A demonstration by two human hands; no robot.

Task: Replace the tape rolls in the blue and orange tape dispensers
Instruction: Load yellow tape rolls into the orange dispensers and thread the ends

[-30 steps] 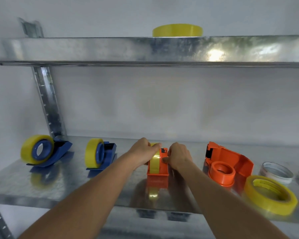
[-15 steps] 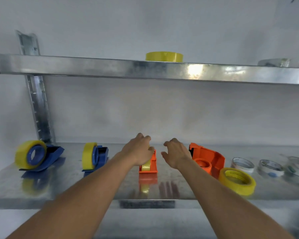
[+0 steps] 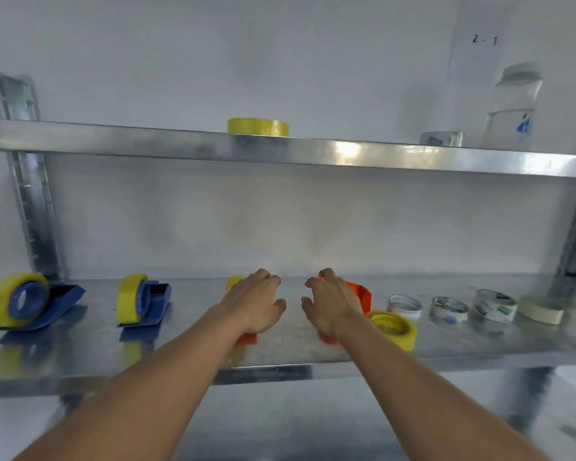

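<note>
- Head view shows both hands low in the middle of the frame, over the lower shelf (image 3: 280, 361).
- The left hand (image 3: 256, 302) covers most of an orange dispenser (image 3: 246, 338) with a yellow roll in it. Only bits of orange and yellow peek out around the hand.
- The right hand (image 3: 335, 302) is in front of a second orange dispenser (image 3: 359, 294). A loose yellow roll (image 3: 394, 329) lies flat just beside it, lower right of the hand.
- Both hands have a wide grip, fingers spread and a little bent. They hold nothing that I can see.
- Two blue dispensers (image 3: 30, 302) (image 3: 143, 302) stand at the lower left, each with a yellow roll on it.
- I think the second orange dispenser may not have its roll yet.
- The loose roll could be bumped and slide toward the shelf edge, because the right wrist is so close to it.
- A hand could knock the covered dispenser over, since it is small and light-looking.
- Another yellow roll (image 3: 257, 127) sits on the top shelf (image 3: 113, 141), upper middle.
</note>
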